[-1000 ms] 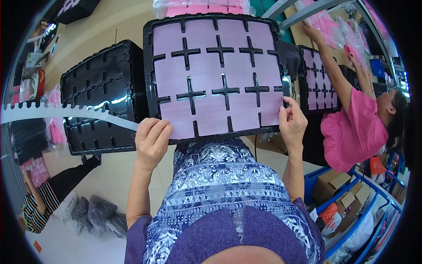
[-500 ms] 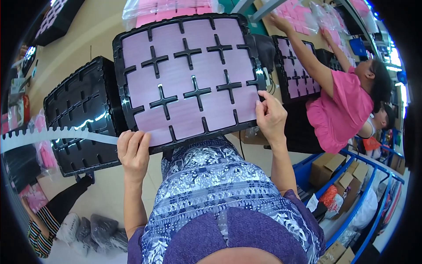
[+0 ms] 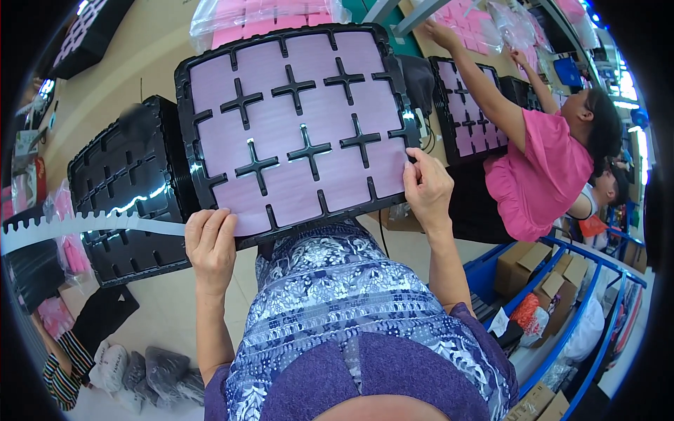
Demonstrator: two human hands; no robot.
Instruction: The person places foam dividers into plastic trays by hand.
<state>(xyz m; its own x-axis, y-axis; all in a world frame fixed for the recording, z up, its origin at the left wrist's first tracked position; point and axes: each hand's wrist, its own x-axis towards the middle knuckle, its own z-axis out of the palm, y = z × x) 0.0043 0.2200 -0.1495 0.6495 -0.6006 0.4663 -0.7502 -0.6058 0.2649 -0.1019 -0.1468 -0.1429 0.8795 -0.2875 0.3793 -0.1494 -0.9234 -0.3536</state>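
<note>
A black plastic tray with pale pink-purple foam-like sheets in its compartments lies before me, tilted a little. Raised black crosses divide the compartments. My left hand is closed at the near left corner of the tray. From its fingers a long white strip with a notched upper edge runs off to the left. At the near part of the tray's right edge, my right hand is closed with thumb and forefinger pinching the rim.
A stack of black trays stands close on the left. Pink pieces in clear plastic lie beyond my tray. On the right, a person in pink reaches over another filled tray. A blue rack holds cardboard boxes.
The tray has shifted slightly to the left in the picture. The white strip's far end hangs a little lower. Both my hands keep their grips.
</note>
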